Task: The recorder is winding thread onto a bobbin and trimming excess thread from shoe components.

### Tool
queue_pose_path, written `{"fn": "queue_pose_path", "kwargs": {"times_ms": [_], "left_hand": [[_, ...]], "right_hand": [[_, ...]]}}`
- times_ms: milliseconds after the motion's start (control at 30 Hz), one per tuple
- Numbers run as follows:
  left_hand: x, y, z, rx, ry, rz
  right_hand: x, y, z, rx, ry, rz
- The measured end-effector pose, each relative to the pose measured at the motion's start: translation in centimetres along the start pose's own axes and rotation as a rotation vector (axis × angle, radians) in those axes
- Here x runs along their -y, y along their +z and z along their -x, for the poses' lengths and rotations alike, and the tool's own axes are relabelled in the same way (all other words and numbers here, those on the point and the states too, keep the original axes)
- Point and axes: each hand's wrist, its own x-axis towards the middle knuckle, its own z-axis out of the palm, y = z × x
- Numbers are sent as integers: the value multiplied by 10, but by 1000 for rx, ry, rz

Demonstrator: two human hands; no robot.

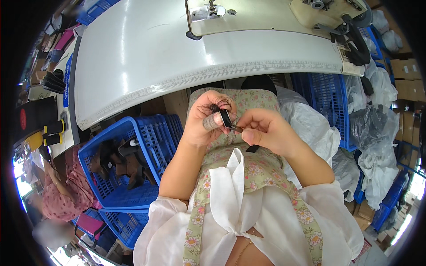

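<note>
Over my lap, my left hand (202,119) is closed round a small black piece with a pale edge (226,118). A tangle of dark thread (217,107) sticks out by its fingertips, and one finger is wrapped in beige tape. My right hand (268,128) pinches a narrow dark strip (236,128) whose tip meets the black piece. Below the right fingers a flat black end (252,148) shows against my floral apron (262,170). Whether that end belongs to the same strip is hidden by the fingers.
Ahead stands a white table (146,57) with a ruler along its edge and a sewing machine (262,17). A blue crate (153,155) with dark shoe-like pieces sits at left. Another blue crate (326,95) and plastic bags (372,128) are at right. A person in pink (66,195) is far left.
</note>
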Motion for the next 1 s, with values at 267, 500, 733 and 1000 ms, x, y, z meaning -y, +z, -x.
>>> {"fn": "queue_pose_path", "kwargs": {"times_ms": [267,500,733,1000], "left_hand": [[1,1,0,16,19,22],[1,2,-1,28,12,22],[3,-2,-5,37,71,-13],[-3,10,-3,37,87,-24]], "right_hand": [[13,0,-4,-33,72,63],[15,-4,0,-30,122,50],[-2,10,-2,-115,-90,41],[-15,10,-4,89,15,-299]]}}
